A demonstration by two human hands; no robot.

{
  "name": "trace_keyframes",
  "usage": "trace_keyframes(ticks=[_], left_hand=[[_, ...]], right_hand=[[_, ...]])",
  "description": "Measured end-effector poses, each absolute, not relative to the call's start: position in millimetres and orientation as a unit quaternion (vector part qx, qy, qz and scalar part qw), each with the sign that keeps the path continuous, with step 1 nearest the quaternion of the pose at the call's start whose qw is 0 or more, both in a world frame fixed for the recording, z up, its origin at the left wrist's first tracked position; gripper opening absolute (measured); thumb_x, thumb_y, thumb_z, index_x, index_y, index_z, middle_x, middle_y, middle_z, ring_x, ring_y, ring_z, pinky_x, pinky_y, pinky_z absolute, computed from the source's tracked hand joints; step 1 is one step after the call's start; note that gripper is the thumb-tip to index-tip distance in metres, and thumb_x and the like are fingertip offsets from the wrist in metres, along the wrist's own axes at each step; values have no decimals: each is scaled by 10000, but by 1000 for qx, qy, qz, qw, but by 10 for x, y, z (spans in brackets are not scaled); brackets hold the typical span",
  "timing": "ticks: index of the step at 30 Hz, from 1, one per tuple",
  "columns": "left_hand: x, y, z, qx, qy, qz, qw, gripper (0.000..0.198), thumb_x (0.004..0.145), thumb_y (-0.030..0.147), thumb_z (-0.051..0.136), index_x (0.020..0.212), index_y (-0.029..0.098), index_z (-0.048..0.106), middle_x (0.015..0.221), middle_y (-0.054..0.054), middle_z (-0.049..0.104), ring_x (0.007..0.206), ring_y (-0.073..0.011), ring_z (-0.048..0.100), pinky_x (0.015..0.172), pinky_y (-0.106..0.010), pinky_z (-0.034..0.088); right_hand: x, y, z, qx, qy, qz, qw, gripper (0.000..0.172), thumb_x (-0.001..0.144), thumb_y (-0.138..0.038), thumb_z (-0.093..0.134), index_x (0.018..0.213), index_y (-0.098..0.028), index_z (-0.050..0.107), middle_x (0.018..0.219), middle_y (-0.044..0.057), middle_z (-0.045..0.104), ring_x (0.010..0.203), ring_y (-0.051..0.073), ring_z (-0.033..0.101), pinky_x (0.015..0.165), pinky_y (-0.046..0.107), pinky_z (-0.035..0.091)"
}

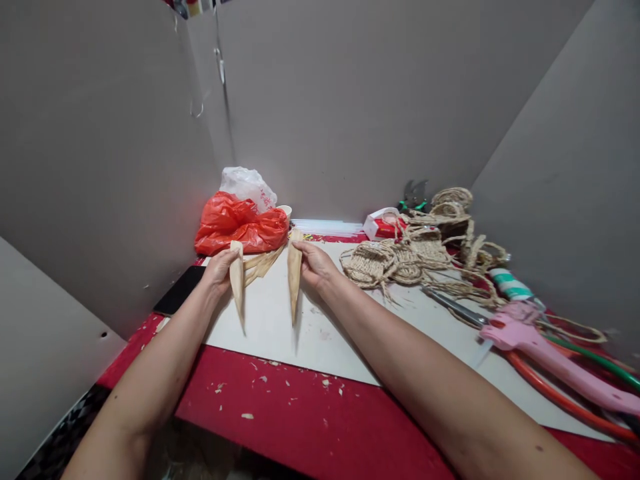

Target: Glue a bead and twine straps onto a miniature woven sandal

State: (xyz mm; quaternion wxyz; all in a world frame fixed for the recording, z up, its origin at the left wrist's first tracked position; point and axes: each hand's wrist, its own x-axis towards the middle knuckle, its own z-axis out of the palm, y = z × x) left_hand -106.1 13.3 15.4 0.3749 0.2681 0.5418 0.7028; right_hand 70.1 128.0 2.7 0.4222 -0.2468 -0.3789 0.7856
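My left hand [220,269] is closed on a pale dried husk leaf [237,277], whose narrow tip hangs downward. Pinched in my right hand [315,264] is a second husk leaf [294,280], also pointing down. The two leaves are held apart above a white board [265,313]. Behind my left hand, several more dried strips [266,264] lie on the board. To the right of my right hand sit braided straw pieces [370,262] with loose cord ends.
A red plastic bag [235,223] and a dark flat slab [181,291] are at left. White sticks [327,229] and a red-white box [384,225] stand at the back. A pink glue gun [517,327] and scissors [453,307] lie right. Grey panels [350,100] enclose the red table [280,413].
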Motion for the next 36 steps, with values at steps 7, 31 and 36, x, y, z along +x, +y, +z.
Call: trace_keyframes(ticks=[7, 31, 36], left_hand=[[-1098, 135, 135, 294, 619, 704, 187, 243, 600, 186, 771, 786, 182, 615, 727, -6, 657, 684, -143, 605, 645, -220, 445], [-674, 71, 225, 313, 524, 662, 435, 127, 693, 258, 690, 696, 148, 626, 579, -16, 639, 511, -130, 606, 510, -227, 482], [-637, 57, 249, 320, 512, 653, 457, 205, 636, 262, 766, 758, 134, 663, 653, -30, 680, 522, -129, 614, 526, -235, 498]], right_hand=[[783, 1104, 190, -201, -462, 787, 357, 172, 655, -247, 698, 807, -199, 634, 729, 8, 692, 600, 139, 618, 567, 249, 521], [609, 772, 123, -267, -681, 473, 492, 128, 734, -331, 601, 773, -212, 628, 691, -2, 609, 637, 156, 540, 666, 284, 444], [647, 877, 180, -296, -635, 544, 462, 292, 548, -343, 745, 770, -203, 615, 697, -9, 605, 633, 144, 525, 587, 261, 428]])
